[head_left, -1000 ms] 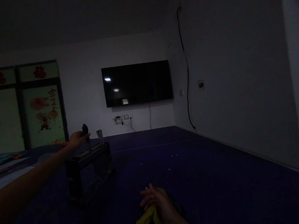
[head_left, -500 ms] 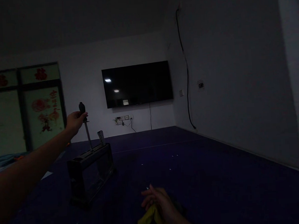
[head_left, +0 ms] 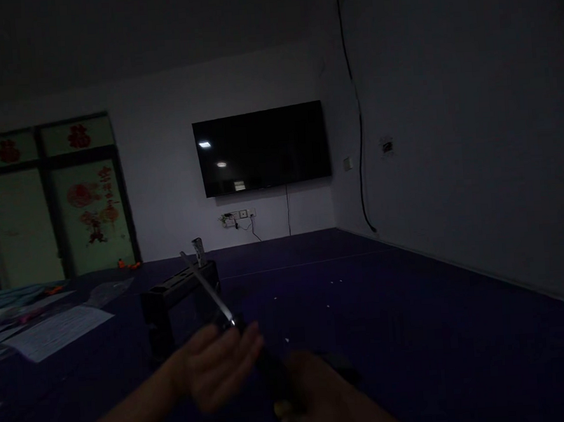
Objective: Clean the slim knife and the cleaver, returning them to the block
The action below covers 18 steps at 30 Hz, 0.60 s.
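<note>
sharpening steel point(head_left: 209, 290) — tip up-left, handle lower-right

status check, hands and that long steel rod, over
Right hand gripping the rod's dark handle. Left hand open beside the rod. Rod tilted, tip over the knife block. Nothing between.

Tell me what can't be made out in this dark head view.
- Right hand: its grip on the dark handle is lost in dimness.
- Left hand: motion-blurred.
- Knife block: slots too dark to count.
- Papers: print too small.
</note>
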Available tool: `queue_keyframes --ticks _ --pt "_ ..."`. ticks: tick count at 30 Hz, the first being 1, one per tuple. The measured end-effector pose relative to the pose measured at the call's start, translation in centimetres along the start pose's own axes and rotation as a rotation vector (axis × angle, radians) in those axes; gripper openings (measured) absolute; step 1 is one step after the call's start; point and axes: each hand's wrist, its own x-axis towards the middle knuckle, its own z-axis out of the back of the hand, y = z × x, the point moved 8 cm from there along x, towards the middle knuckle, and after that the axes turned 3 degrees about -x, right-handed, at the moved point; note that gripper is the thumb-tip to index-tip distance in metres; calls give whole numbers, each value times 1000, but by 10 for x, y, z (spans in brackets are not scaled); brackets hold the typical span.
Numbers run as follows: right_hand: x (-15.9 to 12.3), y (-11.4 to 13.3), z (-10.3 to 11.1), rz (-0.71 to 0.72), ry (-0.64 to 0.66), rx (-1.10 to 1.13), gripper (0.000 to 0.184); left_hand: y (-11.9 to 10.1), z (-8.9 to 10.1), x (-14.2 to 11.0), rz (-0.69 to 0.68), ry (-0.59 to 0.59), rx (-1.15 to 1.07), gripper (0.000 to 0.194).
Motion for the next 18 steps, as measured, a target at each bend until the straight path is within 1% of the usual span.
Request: queue_keyframes --ticks 1,3,4,5,6,7,8,9,11,12,14,16,18 --pt "2 3 0 30 4 -73 22 -27 1 -5 -82 -31 15 18" --pt "6 7 2 49 -9 -244 17 -61 1 -12 -104 -125 -14 12" --pt "8 7 4 28 -29 -300 17 -73 -2 -14 -98 -144 -45 11" --pt "10 6 5 8 -44 -364 19 -79 -9 -15 -36 -115 -57 10" --pt "12 5 7 -21 -67 -412 24 -84 -13 -17 14 -107 -71 8" --pt "14 3 10 -62 -107 -422 30 -90 -16 -18 34 -109 -88 7" --pt "15 -1 14 -115 -169 -379 35 -94 -20 -19 66 -89 -105 5" --pt "14 -7 19 -184 -248 -275 39 -98 -24 -21 86 -63 -124 4" --pt "11 -24 23 -338 -398 39 43 -102 -32 -25 139 6 -164 8" --pt "9 -33 20 -405 -445 198 45 -104 -35 -28 149 20 -189 9" --pt "9 -43 10 -489 -453 410 49 -108 -37 -34 140 -2 -244 8" --pt "10 -44 0 -529 -419 487 52 -111 -42 -38 126 6 -297 9" --pt "8 -45 -9 -591 -401 619 49 -110 -47 -41 152 44 -344 9"
